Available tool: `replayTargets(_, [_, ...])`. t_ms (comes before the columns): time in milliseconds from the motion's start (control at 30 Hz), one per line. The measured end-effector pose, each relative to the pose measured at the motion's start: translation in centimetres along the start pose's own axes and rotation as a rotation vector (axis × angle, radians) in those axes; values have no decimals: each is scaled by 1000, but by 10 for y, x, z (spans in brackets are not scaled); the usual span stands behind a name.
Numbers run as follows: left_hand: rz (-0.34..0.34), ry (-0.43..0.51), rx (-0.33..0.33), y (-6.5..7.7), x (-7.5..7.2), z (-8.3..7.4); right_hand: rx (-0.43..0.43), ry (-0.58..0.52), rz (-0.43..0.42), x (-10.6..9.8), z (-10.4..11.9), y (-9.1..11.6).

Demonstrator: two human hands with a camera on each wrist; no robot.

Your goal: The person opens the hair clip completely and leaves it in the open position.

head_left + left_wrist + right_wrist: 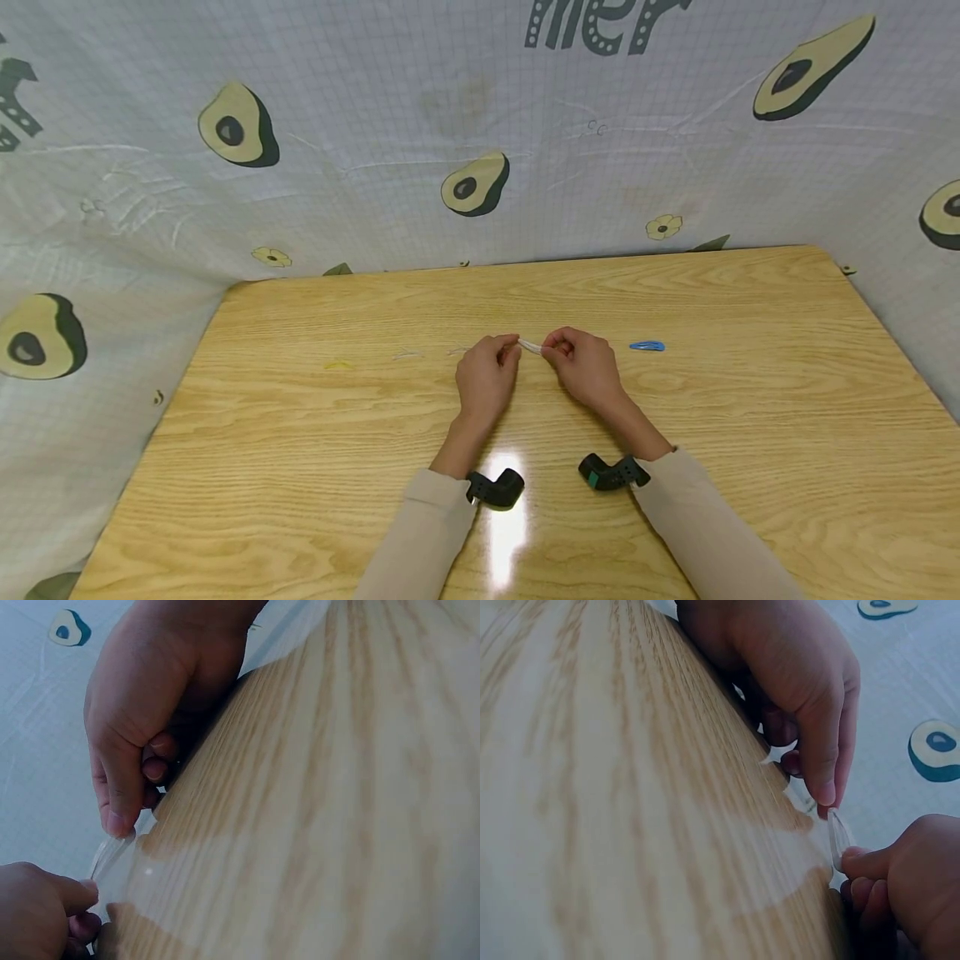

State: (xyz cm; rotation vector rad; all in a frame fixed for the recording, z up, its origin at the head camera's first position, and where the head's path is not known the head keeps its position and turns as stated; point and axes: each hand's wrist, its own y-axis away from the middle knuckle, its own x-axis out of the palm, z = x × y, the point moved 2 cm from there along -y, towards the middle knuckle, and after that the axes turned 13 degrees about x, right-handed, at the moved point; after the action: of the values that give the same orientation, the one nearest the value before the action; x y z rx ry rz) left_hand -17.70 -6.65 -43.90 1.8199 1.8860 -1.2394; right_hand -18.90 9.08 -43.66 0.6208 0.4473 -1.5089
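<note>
A slim whitish snap hair clip spans the small gap between the two hands, held a little above the table. My left hand pinches its left end between thumb and fingertips. At the other end my right hand grips it with thumb and curled forefinger. The right wrist view shows the clip as a narrow pointed loop, its ends hidden by fingertips. In the left wrist view it slants between the right hand above and the left hand below.
A blue snap hair clip lies right of the hands on the wooden table. Leftward lie a thin yellow piece, a thin whitish piece and another whitish piece beside the left hand. Avocado-print fabric hangs behind.
</note>
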Motion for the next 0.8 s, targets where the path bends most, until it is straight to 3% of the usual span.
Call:
replayTargets(167, [-27,33,18,2,-1,0,-45,-4,0,2,-1,2])
replayTargets(500, [-113,185,36,6,-5,0,-120,-67,14,-1,-1,9])
replayTargets(800, [-158,280,98,12,-7,0,-128,-191,124,-2,1,20])
